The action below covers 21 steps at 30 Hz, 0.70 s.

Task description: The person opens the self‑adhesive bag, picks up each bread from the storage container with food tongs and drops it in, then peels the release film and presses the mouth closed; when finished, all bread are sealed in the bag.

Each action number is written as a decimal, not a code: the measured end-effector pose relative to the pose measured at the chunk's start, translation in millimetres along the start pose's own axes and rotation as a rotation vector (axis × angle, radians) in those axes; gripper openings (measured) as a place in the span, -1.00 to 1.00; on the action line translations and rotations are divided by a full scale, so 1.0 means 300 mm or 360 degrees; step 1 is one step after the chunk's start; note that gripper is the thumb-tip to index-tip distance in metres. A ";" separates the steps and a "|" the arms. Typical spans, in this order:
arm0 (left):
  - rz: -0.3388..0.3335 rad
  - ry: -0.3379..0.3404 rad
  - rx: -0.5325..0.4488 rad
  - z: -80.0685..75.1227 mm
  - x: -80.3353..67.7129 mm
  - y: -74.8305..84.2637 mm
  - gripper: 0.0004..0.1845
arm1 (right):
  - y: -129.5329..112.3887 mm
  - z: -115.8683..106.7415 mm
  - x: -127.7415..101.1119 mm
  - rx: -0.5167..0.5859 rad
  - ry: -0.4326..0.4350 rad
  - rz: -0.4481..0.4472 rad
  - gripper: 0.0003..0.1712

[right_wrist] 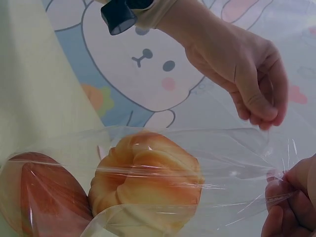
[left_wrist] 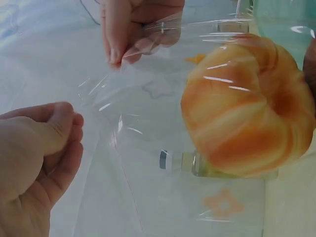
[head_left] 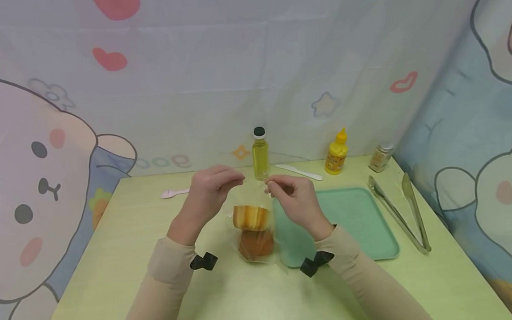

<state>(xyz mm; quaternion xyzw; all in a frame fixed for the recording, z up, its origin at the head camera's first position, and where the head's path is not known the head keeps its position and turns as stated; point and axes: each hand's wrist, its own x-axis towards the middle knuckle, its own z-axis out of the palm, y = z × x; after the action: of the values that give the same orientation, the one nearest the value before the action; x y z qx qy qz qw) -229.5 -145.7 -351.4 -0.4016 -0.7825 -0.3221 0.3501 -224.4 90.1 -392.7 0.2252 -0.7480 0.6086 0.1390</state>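
Observation:
A clear plastic bag [right_wrist: 232, 153] hangs upright, gathered at its top. My right hand [head_left: 293, 196] pinches that gathered neck between thumb and fingers. Close beside the neck, my left hand [head_left: 212, 190] has its thumb near its fingers; in the left wrist view [left_wrist: 39, 148] a small gap separates it from the film, and I see nothing held in it. Inside the bag, a golden ridged bread roll [left_wrist: 247, 108] sits above a brown bun [right_wrist: 49, 197]. The bag's lower end is near the table, but its exact contact is hard to see.
A green tray [head_left: 351, 222] lies right of the bag, with metal tongs [head_left: 397, 216] beyond it. Along the back stand an oil bottle [head_left: 260, 155], a yellow squeeze bottle [head_left: 336, 155] and a seasoning jar [head_left: 381, 157]. A white knife [head_left: 298, 171] and pink utensil [head_left: 174, 193] lie there too.

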 end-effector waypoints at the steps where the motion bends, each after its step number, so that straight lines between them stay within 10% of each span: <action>1: 0.0009 0.0005 0.0009 -0.004 -0.001 -0.002 -0.80 | 0.001 -0.001 0.001 -0.0002 0.0001 -0.0001 -0.85; 11: -0.0118 0.0006 0.0097 -0.039 -0.034 -0.024 -0.90 | 0.005 -0.010 0.001 -0.0002 0.0016 -0.0013 -0.84; 21: -0.0528 0.0048 -0.0338 -0.083 -0.072 -0.045 -0.88 | 0.014 -0.023 0.005 -0.0012 0.0025 -0.0022 -0.84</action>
<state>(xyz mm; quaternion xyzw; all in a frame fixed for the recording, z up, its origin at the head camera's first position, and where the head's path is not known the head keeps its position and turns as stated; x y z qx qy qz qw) -224.4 -180.3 -358.1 -0.2969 -0.7943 -0.4621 0.2596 -228.3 97.1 -394.0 0.2250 -0.7477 0.6066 0.1499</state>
